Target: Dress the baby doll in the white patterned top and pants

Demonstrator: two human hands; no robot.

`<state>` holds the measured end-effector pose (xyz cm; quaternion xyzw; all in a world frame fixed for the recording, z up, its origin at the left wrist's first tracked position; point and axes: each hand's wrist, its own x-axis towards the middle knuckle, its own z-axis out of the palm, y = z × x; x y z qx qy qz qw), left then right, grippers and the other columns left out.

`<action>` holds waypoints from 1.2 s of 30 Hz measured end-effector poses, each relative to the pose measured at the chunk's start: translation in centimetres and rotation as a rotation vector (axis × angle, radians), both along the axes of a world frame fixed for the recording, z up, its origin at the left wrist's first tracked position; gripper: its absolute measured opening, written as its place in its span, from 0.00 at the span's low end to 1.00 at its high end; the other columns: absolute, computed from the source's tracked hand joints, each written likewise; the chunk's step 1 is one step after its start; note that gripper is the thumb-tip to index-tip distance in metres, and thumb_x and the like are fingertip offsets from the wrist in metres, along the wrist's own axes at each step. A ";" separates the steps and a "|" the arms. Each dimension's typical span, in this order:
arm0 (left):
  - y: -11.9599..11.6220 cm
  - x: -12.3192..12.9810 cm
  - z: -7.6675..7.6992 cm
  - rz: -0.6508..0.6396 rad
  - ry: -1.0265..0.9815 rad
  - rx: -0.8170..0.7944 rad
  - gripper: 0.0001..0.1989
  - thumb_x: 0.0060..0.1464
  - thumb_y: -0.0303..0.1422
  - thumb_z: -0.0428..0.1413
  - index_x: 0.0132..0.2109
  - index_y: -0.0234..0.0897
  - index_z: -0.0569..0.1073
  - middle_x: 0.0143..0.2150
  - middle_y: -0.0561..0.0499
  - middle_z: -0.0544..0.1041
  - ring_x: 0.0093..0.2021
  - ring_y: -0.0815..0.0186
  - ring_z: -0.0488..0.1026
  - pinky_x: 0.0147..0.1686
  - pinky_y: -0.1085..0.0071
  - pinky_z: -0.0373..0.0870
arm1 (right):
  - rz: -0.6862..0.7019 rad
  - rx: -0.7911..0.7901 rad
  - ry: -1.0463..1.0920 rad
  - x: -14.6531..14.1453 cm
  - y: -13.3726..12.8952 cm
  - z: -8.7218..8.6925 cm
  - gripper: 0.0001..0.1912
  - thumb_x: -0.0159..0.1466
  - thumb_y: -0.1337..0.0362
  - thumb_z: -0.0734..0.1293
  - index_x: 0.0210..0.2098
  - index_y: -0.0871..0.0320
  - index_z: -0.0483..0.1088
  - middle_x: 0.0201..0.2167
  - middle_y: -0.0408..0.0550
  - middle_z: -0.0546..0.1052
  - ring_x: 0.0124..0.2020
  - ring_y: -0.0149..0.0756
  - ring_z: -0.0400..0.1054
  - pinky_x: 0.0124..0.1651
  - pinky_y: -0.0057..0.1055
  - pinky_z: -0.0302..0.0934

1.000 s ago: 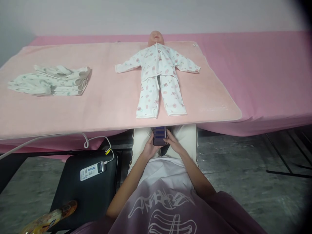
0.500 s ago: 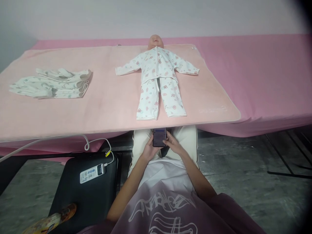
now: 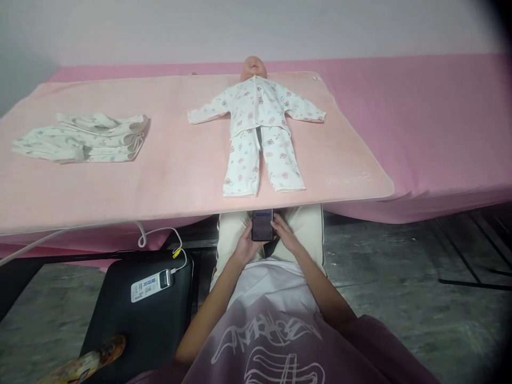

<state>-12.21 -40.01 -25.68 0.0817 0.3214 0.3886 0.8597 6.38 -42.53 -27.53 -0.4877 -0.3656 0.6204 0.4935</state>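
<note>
A dark smartphone with its screen lit is held upright over my lap, just below the table edge. My left hand is closed around its left side and lower corner. My right hand grips the right edge, its thumb beside the screen. Beyond the edge, a baby doll lies on its back in a white patterned jacket, sleeves spread wide. White patterned trousers cover its legs. Neither hand touches the doll.
A pink mat covers much of the table, over a darker pink cloth. Folded patterned baby clothes lie at the left. On a black stool rest a cabled white device and a yellow-brown bottle-like object.
My right thumb has drawn back from the phone's screen to its right edge. The phone, doll and clothes stay put, apart from a slight shift of the view.
</note>
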 end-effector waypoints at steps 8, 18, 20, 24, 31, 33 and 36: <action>-0.1 0.2 0.6 -0.005 0.019 0.025 0.24 0.78 0.45 0.58 0.74 0.42 0.74 0.71 0.39 0.81 0.75 0.44 0.76 0.76 0.39 0.73 | -0.020 0.037 -0.041 -0.4 0.6 -0.2 0.33 0.71 0.32 0.71 0.64 0.45 0.74 0.63 0.47 0.81 0.71 0.47 0.71 0.79 0.44 0.62; -0.2 0.2 1.3 -0.020 0.018 0.067 0.24 0.76 0.46 0.60 0.69 0.38 0.78 0.69 0.38 0.82 0.75 0.42 0.74 0.75 0.38 0.72 | -0.014 0.041 0.077 0.0 0.3 -0.9 0.30 0.73 0.38 0.72 0.66 0.46 0.75 0.65 0.46 0.81 0.68 0.48 0.74 0.79 0.43 0.61; -0.4 0.1 1.3 -0.030 0.018 0.089 0.25 0.75 0.47 0.61 0.70 0.38 0.77 0.71 0.38 0.81 0.75 0.42 0.74 0.76 0.37 0.72 | -0.021 0.032 0.094 -0.1 0.2 -0.6 0.30 0.72 0.39 0.73 0.66 0.47 0.75 0.66 0.47 0.81 0.69 0.48 0.73 0.79 0.43 0.61; -0.5 0.0 1.3 -0.048 0.032 0.143 0.27 0.74 0.45 0.64 0.73 0.40 0.75 0.72 0.39 0.80 0.76 0.43 0.73 0.76 0.39 0.72 | 0.003 0.029 0.116 0.0 -0.2 0.0 0.32 0.70 0.45 0.76 0.69 0.46 0.73 0.70 0.47 0.78 0.71 0.48 0.72 0.78 0.43 0.61; -0.7 0.1 1.0 -0.042 0.075 0.197 0.32 0.68 0.43 0.70 0.74 0.47 0.75 0.71 0.43 0.81 0.76 0.43 0.74 0.73 0.43 0.75 | 0.065 0.030 0.032 0.3 -0.2 0.4 0.40 0.67 0.50 0.78 0.75 0.45 0.66 0.66 0.47 0.80 0.57 0.45 0.76 0.68 0.44 0.70; -0.7 0.1 0.7 -0.033 0.095 0.211 0.32 0.66 0.45 0.71 0.72 0.46 0.76 0.72 0.43 0.81 0.76 0.43 0.73 0.73 0.44 0.75 | 0.076 0.033 0.029 0.2 -0.2 0.3 0.41 0.67 0.52 0.77 0.76 0.45 0.64 0.65 0.46 0.80 0.54 0.44 0.77 0.65 0.43 0.72; -0.8 0.1 0.4 -0.031 0.122 0.226 0.33 0.65 0.46 0.73 0.72 0.47 0.77 0.72 0.44 0.80 0.76 0.43 0.73 0.73 0.46 0.75 | 0.072 0.061 0.055 0.0 -0.2 0.1 0.40 0.67 0.52 0.77 0.75 0.45 0.64 0.66 0.46 0.80 0.57 0.44 0.77 0.67 0.41 0.71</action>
